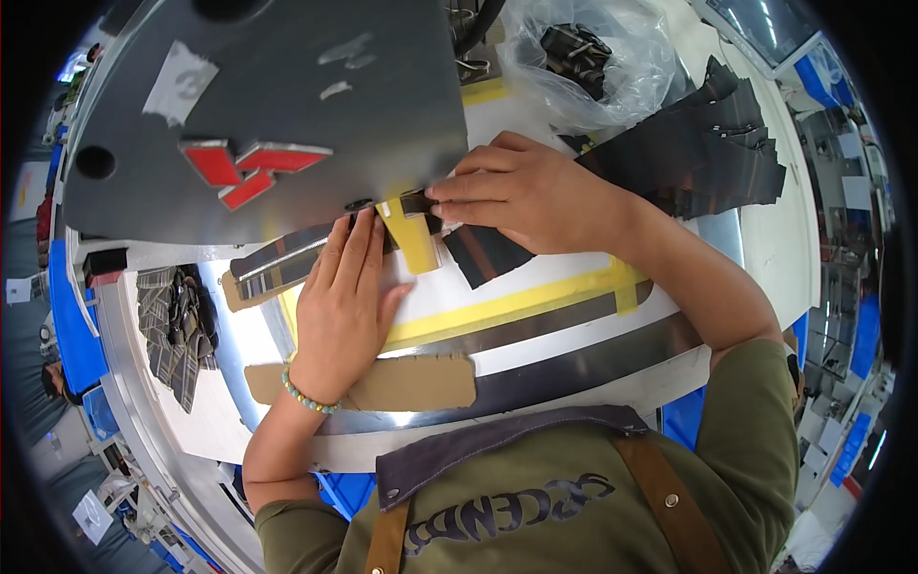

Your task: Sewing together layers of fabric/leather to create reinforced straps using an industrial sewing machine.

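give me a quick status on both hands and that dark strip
Left hand flat on table, fingers at dark strip. Right hand pressing it under grey machine plate. Yellow tape beside fingertips.

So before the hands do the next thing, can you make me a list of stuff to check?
1. Left hand flat on the dark strip by the yellow tape block: ok.
2. Right hand fingertips on the small dark piece at the edge of the big grey metal plate: ok.
3. Small piece lined up under the plate: cannot tell, the plate hides it.
4. Spare pile of dark flat strips close to the right hand: ok.
5. Clear plastic bag of black parts away from both hands: ok.
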`<act>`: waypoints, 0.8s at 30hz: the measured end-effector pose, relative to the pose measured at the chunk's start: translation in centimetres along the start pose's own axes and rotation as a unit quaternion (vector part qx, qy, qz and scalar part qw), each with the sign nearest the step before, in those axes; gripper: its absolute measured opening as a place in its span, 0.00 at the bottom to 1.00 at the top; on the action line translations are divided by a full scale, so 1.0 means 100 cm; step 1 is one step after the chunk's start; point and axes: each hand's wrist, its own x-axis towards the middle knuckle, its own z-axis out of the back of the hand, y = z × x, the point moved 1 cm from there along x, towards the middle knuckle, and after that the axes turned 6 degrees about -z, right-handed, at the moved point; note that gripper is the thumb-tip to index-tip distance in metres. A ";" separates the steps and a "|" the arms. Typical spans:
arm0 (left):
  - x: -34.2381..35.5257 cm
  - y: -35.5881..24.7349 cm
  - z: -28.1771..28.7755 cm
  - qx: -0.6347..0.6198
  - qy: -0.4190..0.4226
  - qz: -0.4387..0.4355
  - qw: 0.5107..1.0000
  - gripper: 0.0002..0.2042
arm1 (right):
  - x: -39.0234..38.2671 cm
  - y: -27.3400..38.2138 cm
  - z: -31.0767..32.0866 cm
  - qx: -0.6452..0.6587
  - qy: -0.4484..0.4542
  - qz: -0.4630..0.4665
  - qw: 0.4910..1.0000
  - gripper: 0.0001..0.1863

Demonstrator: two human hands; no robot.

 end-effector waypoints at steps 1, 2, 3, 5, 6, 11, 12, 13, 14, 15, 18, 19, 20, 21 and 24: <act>0.000 0.001 0.001 0.003 0.004 -0.002 1.000 0.36 | 0.000 0.000 0.000 -0.005 0.001 0.003 1.000 0.20; 0.001 0.001 0.001 0.004 0.004 -0.004 1.000 0.36 | -0.001 -0.001 0.000 -0.006 0.000 0.003 1.000 0.20; 0.001 0.001 0.001 0.001 0.003 -0.004 1.000 0.36 | -0.001 -0.001 -0.001 -0.006 0.002 0.004 1.000 0.20; 0.001 0.002 0.001 -0.001 0.001 -0.004 1.000 0.36 | -0.001 -0.001 -0.001 -0.007 0.005 0.005 1.000 0.20; 0.000 0.002 0.001 0.005 0.002 -0.007 1.000 0.36 | 0.000 -0.001 -0.001 -0.008 0.003 0.005 1.000 0.20; 0.000 0.003 0.001 0.004 0.005 -0.004 1.000 0.37 | 0.001 -0.001 -0.002 -0.012 0.006 0.004 1.000 0.20; 0.000 0.003 0.000 0.005 0.007 -0.006 1.000 0.37 | 0.001 -0.002 -0.002 -0.011 -0.001 0.006 1.000 0.19; 0.000 0.003 -0.001 0.006 0.009 -0.009 1.000 0.37 | 0.001 -0.002 -0.001 -0.010 -0.008 0.008 1.000 0.18; 0.000 0.003 -0.001 0.006 0.007 -0.008 1.000 0.37 | 0.002 -0.003 0.001 -0.011 -0.007 0.009 1.000 0.18; -0.001 0.004 -0.002 0.010 0.001 -0.012 1.000 0.37 | 0.003 -0.003 0.004 -0.026 -0.025 -0.001 0.999 0.16; -0.003 0.005 -0.002 0.017 -0.015 -0.014 1.000 0.36 | 0.009 0.001 0.030 -0.008 -0.055 -0.049 0.997 0.15; -0.003 0.004 -0.001 0.023 -0.025 -0.013 0.999 0.36 | 0.009 0.001 0.039 0.024 -0.067 -0.086 0.994 0.16; -0.004 0.003 -0.001 0.023 -0.025 -0.008 0.999 0.36 | 0.004 0.001 0.042 0.027 -0.066 -0.083 0.994 0.16; -0.003 0.003 -0.001 0.020 -0.055 -0.019 0.998 0.34 | -0.002 0.000 0.045 0.052 0.012 -0.109 0.993 0.17; 0.001 0.000 0.002 0.011 -0.091 -0.046 0.995 0.32 | -0.005 0.001 0.040 0.112 0.103 -0.145 0.978 0.17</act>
